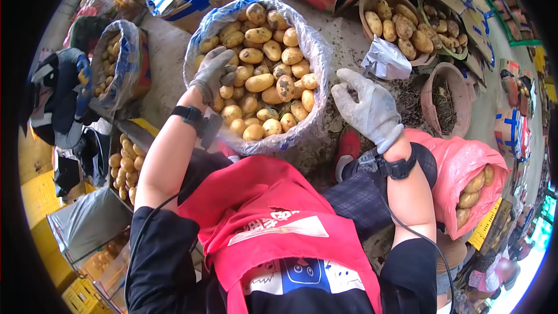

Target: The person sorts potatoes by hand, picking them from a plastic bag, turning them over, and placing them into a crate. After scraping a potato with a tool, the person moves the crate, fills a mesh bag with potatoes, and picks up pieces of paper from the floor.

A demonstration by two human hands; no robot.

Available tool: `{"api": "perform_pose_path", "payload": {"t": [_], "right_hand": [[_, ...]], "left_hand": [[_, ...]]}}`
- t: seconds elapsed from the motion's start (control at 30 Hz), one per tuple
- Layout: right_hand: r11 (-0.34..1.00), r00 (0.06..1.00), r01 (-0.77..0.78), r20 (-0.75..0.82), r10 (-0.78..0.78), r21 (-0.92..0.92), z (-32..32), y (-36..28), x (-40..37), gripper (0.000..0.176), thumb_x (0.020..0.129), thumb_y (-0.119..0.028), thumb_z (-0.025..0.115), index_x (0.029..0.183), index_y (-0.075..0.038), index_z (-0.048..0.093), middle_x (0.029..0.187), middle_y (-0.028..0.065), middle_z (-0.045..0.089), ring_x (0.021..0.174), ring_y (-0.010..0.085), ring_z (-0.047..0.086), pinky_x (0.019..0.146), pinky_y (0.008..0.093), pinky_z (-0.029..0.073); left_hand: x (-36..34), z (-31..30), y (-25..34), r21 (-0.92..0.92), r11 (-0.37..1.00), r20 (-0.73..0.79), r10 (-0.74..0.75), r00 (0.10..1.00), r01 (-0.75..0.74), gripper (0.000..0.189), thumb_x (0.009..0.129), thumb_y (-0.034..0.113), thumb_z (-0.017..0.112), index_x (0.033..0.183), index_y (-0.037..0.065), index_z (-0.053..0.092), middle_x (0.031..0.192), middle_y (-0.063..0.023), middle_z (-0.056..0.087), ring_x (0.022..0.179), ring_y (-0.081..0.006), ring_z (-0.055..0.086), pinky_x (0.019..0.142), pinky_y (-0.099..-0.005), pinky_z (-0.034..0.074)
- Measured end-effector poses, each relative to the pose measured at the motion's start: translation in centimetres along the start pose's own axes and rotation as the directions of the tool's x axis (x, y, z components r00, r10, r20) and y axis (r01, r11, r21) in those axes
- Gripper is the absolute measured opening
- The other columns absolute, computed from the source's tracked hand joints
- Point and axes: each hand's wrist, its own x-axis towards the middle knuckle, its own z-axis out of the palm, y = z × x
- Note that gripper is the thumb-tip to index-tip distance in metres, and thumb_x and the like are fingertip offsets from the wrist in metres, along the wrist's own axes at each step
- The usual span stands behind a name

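Note:
A large round container (318,64) lined with clear plastic stands in front of me, filled with potatoes (261,82). My left hand (213,74), in a grey work glove, rests over the potatoes at the container's left side. Its fingers are loosely bent and apart, and no potato shows in its grasp. My right hand (371,107), in a dirt-stained grey glove, hangs just outside the right rim. Its thumb stands away from the fingers, with nothing between them. Soil marks several of the potatoes.
At the upper right are a tub (366,1) of larger potatoes, a crumpled silvery packet (388,58) and a pinkish tub (428,102) with dark debris. A pink sack (450,166) of potatoes sits by my right knee. More potatoes fill a crate (145,131) at left.

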Motion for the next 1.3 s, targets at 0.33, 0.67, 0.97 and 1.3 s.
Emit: {"api": "perform_pose_path", "payload": {"t": [0.33,0.67,0.97,1.3], "right_hand": [[0.990,0.997,-0.025,0.063,0.035,-0.142,0.0,0.6,3.3,0.028,0.094,-0.033,0.067,0.114,-0.013,0.066,0.087,0.0162,0.074,0.082,0.0396,0.072,0.072,0.0521,0.056],[0.995,0.981,-0.057,0.181,0.070,-0.076,1.4,-0.7,1.2,0.051,0.097,-0.033,0.068,0.139,-0.006,0.058,0.097,0.0149,0.076,0.091,0.0347,0.075,0.079,0.0441,0.057],[0.661,0.974,0.083,0.079,-0.211,0.746,4.6,-2.1,-0.5,0.057,0.093,-0.015,0.080,0.143,-0.002,0.057,0.129,0.0090,0.068,0.119,0.0143,0.063,0.103,0.0316,0.052],[0.847,0.975,0.170,0.039,-0.219,0.504,5.8,-2.8,-1.7,0.047,0.083,-0.020,0.088,0.123,-0.003,0.069,0.112,0.0127,0.075,0.101,0.0191,0.072,0.091,0.0334,0.058]], "left_hand": [[14.0,7.0,-2.6,0.669,0.733,-0.030,0.190,0.981,-0.122,0.063,0.094,0.025,0.074,0.150,0.009,0.051,0.135,-0.0188,0.065,0.120,-0.0264,0.065,0.103,-0.0351,0.051],[-1.8,7.0,2.7,-0.074,0.997,0.458,0.052,0.887,-0.021,0.039,0.097,0.003,0.068,0.135,0.009,0.060,0.123,-0.0056,0.067,0.103,-0.0152,0.067,0.088,-0.0277,0.058],[-14.8,5.9,1.3,-0.057,0.996,0.582,0.084,0.809,-0.062,0.050,0.102,0.011,0.065,0.147,0.000,0.047,0.132,-0.0116,0.064,0.108,-0.0170,0.070,0.091,-0.0276,0.058],[-16.3,6.6,-1.7,-0.389,0.908,0.589,0.115,0.800,0.156,0.049,0.106,0.035,0.059,0.148,0.011,0.047,0.134,-0.0092,0.063,0.121,-0.0264,0.064,0.104,-0.0466,0.053]]}}
